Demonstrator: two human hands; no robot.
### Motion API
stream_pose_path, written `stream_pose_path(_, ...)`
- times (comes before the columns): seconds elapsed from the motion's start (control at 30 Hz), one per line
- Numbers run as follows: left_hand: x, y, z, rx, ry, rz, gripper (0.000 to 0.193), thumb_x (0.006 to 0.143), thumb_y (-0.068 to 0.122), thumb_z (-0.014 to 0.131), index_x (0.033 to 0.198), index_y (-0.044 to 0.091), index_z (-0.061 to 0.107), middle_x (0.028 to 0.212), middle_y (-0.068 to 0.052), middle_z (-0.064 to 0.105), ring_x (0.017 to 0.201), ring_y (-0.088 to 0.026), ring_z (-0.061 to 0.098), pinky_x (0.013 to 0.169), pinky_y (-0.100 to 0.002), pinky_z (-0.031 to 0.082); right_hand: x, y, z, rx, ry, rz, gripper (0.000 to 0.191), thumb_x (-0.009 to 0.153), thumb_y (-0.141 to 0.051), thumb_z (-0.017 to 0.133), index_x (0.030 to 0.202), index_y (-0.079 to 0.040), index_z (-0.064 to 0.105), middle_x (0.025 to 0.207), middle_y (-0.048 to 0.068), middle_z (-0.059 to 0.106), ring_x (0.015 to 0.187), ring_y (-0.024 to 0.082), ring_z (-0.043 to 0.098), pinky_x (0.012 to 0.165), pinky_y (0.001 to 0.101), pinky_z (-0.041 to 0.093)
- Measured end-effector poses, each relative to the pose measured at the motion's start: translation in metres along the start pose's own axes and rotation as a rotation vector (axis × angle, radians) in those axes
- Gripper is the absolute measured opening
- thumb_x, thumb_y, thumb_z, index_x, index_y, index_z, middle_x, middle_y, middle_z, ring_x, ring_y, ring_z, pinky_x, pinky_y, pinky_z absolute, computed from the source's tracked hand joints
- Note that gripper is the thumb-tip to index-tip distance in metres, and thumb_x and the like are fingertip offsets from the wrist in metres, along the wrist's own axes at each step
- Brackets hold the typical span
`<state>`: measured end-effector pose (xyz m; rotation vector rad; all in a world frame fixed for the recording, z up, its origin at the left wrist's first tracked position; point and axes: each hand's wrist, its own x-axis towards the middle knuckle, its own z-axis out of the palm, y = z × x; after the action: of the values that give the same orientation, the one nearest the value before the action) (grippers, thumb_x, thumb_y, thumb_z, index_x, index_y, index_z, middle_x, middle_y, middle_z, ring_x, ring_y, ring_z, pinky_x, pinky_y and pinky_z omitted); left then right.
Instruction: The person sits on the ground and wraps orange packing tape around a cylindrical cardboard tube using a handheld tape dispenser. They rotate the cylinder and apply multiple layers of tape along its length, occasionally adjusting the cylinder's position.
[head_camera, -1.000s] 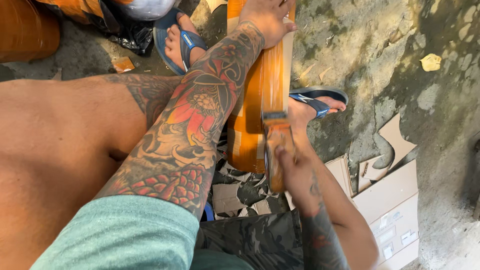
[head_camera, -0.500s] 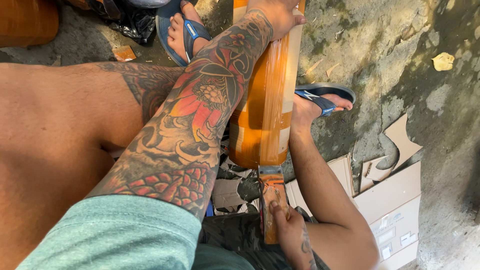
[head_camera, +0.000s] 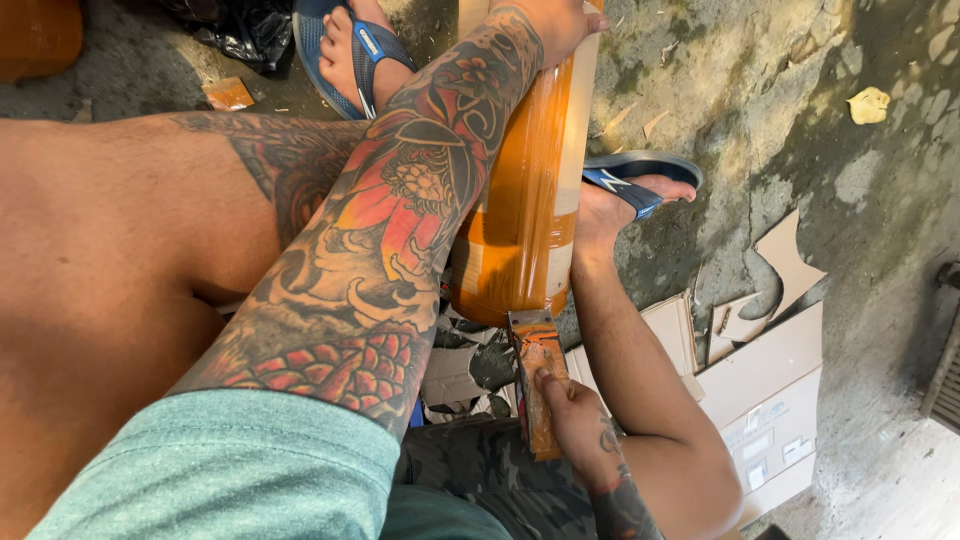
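Two hands on one glossy orange-lacquered wooden bat-shaped piece.
Left hand, at top edge, fingers closed over the piece's far end; tattooed forearm runs along it. Right hand fingers curled around a small orange-stained flat wooden block, pressed at the piece's near end. Piece lies between both flip-flopped feet, above cardboard scraps on concrete floor.

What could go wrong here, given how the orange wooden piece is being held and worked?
The left hand steadies only the far end of the long orange wooden piece, so it might twist or slip. The right hand presses a small stained block at the near end; a slip could scrape the fingers. The foot in a blue flip-flop sits right beside the piece and could get knocked.
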<state>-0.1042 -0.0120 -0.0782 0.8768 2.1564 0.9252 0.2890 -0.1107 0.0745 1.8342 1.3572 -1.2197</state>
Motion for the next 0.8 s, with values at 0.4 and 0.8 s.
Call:
stream_pose_path(0.4, -0.004, 0.003, -0.004, 0.02, 0.111, 0.035, 0.051, 0.095, 0.058, 0.058, 0.104, 0.009, 0.071, 0.073, -0.009, 0.071, 0.066, -0.023, 0.072, 0.064, -0.041, 0.058, -0.003, 0.001, -0.003, -0.136, 0.099, -0.065, 0.047, 0.094, -0.042, 0.064, 0.099, 0.003, 0.076, 0.073, 0.008, 0.073, 0.061, 0.015, 0.067, 0.06, 0.0305, 0.054)
stream_pose_path(0.8, -0.009, 0.01, -0.008, -0.061, 0.021, -0.063, 0.053, 0.095, 0.059, 0.057, 0.104, 0.009, 0.072, 0.078, -0.009, 0.075, 0.07, -0.025, 0.074, 0.064, -0.042, 0.058, -0.006, 0.0, -0.003, -0.041, 0.01, 0.008, 0.051, 0.095, -0.043, 0.061, 0.1, 0.006, 0.075, 0.074, 0.011, 0.073, 0.062, 0.018, 0.068, 0.061, 0.0322, 0.054)
